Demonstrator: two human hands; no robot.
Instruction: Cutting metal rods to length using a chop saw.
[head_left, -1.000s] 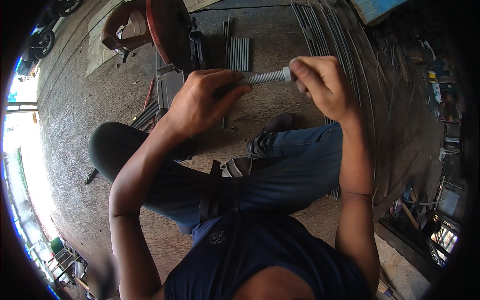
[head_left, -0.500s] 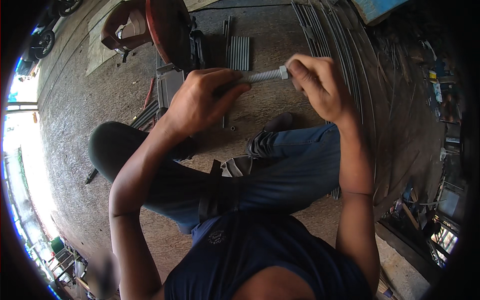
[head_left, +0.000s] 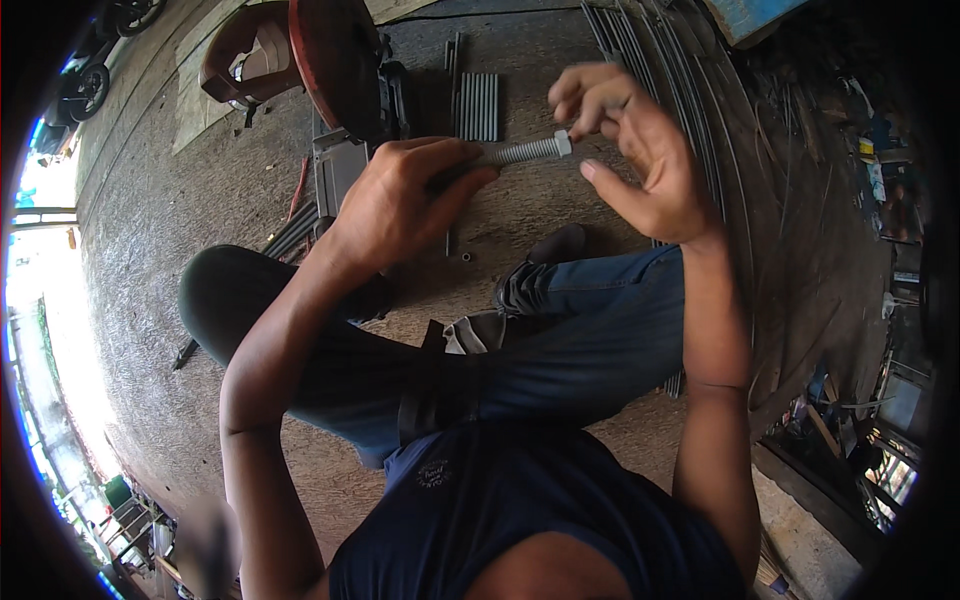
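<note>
At the far left of the head view a dark wheel (head_left: 85,85) stands at the edge of the rough concrete floor (head_left: 170,230). Further in, a brown moulded seat (head_left: 250,55) lies next to a large red disc (head_left: 335,60) that stands on its edge. Below them the person's dark-trousered knee (head_left: 240,290) is bent up. The left hand (head_left: 400,205) is closed around one end of a grey threaded bolt (head_left: 525,152), which it holds roughly level above the floor, with the free end pointing to the person's right. Beyond the bolt a short bundle of grey metal bars (head_left: 478,105) lies flat on the floor. The right hand (head_left: 635,150) is spread wide and holds nothing; its fingertips sit just beside the bolt's free end, apart from it. Under it the blue-jeaned leg (head_left: 600,320) crosses the lap. Long thin metal rods (head_left: 660,60) run along the floor at the right.
</note>
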